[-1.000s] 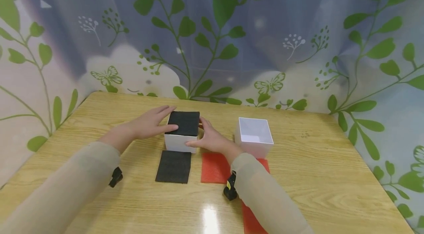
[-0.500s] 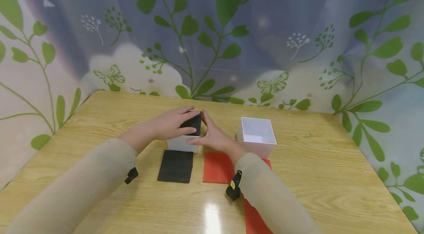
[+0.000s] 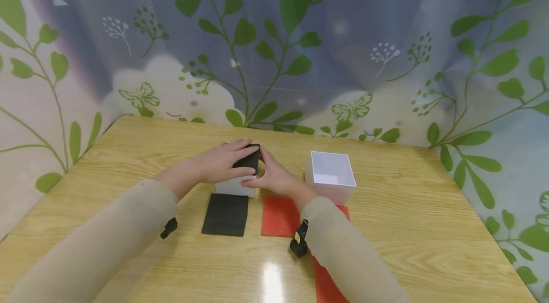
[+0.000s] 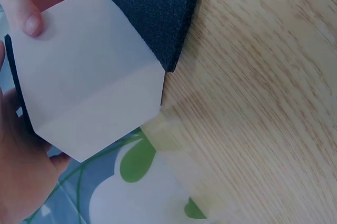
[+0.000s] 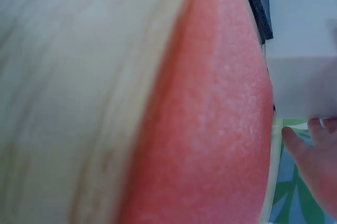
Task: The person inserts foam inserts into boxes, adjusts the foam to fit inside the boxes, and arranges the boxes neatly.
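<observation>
A white box stands at the middle left of the table, its top covered by a black foam square. My left hand rests across that square from the left, with fingers and thumb extended. At the right side, my right hand grips the box: its thumb lies on the front face and its fingers reach behind the far corner. The left wrist view shows the white box close up. A black foam edge runs along it, beside my left hand.
In front of the box lies another black foam square. A red foam square is to its right, with more red foam under the right forearm. An open-topped white box stands further right. A leaf-patterned curtain hangs behind the table.
My left hand has slid to the right, so it covers more of the black foam square. My right hand keeps its grip on the box.
</observation>
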A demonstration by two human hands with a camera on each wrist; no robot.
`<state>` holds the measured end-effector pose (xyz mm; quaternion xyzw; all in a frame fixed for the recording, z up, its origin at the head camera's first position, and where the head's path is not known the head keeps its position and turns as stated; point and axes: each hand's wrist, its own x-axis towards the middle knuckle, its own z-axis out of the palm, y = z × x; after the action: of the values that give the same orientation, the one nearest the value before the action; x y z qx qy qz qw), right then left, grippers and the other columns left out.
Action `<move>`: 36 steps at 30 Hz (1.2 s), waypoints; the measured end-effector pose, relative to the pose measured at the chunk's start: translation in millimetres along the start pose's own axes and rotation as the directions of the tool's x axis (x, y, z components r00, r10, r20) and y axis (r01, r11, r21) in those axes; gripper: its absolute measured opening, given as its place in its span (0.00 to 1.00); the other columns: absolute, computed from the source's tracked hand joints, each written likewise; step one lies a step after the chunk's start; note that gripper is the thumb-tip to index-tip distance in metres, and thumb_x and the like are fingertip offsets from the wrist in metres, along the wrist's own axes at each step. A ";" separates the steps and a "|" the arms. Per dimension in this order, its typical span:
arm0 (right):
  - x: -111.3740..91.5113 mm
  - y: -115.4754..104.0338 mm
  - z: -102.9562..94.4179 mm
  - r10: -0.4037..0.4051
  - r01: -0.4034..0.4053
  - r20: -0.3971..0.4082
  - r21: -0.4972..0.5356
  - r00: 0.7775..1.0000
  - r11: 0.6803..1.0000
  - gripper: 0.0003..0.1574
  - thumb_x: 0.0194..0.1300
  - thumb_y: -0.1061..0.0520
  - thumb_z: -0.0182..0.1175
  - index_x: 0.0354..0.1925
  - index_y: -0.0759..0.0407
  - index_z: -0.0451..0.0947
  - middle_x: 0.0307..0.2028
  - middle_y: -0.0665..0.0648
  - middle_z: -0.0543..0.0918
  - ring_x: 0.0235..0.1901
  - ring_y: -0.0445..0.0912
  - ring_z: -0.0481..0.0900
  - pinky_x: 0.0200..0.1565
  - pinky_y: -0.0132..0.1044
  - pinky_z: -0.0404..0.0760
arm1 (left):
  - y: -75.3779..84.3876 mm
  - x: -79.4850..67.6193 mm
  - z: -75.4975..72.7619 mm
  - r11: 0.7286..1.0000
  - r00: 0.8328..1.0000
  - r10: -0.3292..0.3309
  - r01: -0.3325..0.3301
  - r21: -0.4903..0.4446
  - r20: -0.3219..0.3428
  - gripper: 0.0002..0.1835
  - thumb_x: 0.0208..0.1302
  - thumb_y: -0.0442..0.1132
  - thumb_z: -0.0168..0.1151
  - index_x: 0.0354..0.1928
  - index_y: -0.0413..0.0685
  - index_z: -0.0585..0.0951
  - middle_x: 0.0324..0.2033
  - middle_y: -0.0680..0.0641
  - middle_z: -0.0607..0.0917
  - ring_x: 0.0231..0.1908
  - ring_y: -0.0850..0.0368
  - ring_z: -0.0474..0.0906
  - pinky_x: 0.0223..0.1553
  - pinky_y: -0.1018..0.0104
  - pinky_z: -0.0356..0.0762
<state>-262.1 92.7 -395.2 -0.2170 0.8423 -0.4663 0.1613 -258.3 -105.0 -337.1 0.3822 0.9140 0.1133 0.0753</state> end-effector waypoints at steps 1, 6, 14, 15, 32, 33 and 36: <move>-0.2 -0.4 0.2 0.004 -0.004 -0.002 0.001 1.000 1.000 0.67 0.51 0.42 0.69 0.73 0.43 0.34 0.71 0.48 0.44 0.69 0.46 0.46 0.64 0.54 0.53 | 0.1 0.8 0.4 1.000 1.000 -0.006 0.006 0.004 -0.001 0.38 0.68 0.59 0.46 0.72 0.48 0.52 0.70 0.39 0.50 0.69 0.42 0.44 0.63 0.39 0.45; 0.0 -0.9 1.2 0.029 -0.029 0.000 -0.005 1.000 1.000 0.69 0.51 0.40 0.69 0.73 0.44 0.32 0.72 0.50 0.43 0.69 0.47 0.46 0.64 0.54 0.53 | -1.0 4.0 3.5 1.000 1.000 -0.025 0.025 0.018 -0.006 0.38 0.67 0.61 0.45 0.73 0.50 0.52 0.71 0.41 0.50 0.69 0.43 0.43 0.63 0.37 0.44; -1.0 -2.1 1.6 0.055 -0.055 0.011 -0.013 0.998 0.998 0.70 0.51 0.39 0.69 0.73 0.45 0.30 0.72 0.51 0.39 0.70 0.47 0.45 0.64 0.54 0.53 | -2.8 2.1 5.2 1.000 0.999 -0.026 0.026 0.003 -0.021 0.39 0.67 0.61 0.46 0.72 0.48 0.53 0.70 0.41 0.52 0.69 0.42 0.44 0.63 0.38 0.43; -1.2 -2.5 1.5 0.054 -0.054 0.012 -0.013 0.998 0.998 0.70 0.51 0.39 0.68 0.73 0.46 0.30 0.72 0.51 0.39 0.70 0.47 0.45 0.64 0.54 0.53 | -3.3 2.0 5.4 1.000 0.999 -0.025 0.025 0.005 -0.025 0.38 0.67 0.61 0.46 0.72 0.48 0.53 0.70 0.41 0.52 0.69 0.42 0.44 0.63 0.38 0.43; -2.4 -1.0 0.0 0.042 -0.042 0.003 -0.021 0.999 0.999 0.69 0.52 0.41 0.68 0.73 0.47 0.29 0.72 0.52 0.40 0.69 0.48 0.47 0.64 0.52 0.54 | -3.6 2.6 9.0 1.000 0.999 -0.001 0.003 0.030 -0.048 0.37 0.68 0.59 0.46 0.72 0.49 0.54 0.70 0.41 0.53 0.69 0.42 0.45 0.63 0.39 0.45; -2.5 -0.8 -0.1 0.044 -0.044 0.003 -0.022 0.999 0.999 0.70 0.52 0.41 0.68 0.73 0.47 0.29 0.72 0.53 0.39 0.69 0.48 0.47 0.64 0.52 0.54 | -3.4 2.7 9.3 0.999 0.999 0.000 0.002 0.037 -0.049 0.36 0.68 0.59 0.45 0.72 0.49 0.54 0.70 0.41 0.53 0.69 0.42 0.45 0.63 0.39 0.45; -2.8 -0.2 -0.4 0.052 -0.052 0.002 -0.021 0.999 0.998 0.70 0.52 0.40 0.68 0.73 0.48 0.28 0.72 0.53 0.39 0.69 0.48 0.46 0.64 0.52 0.54 | -2.2 3.2 10.0 0.998 0.999 -0.001 0.004 0.055 -0.047 0.37 0.69 0.60 0.44 0.72 0.49 0.54 0.70 0.41 0.52 0.69 0.43 0.45 0.63 0.40 0.45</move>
<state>-259.9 94.3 -394.7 -0.1973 0.8524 -0.4526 0.1724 -259.8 -102.7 -347.5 0.3801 0.9189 0.0969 0.0432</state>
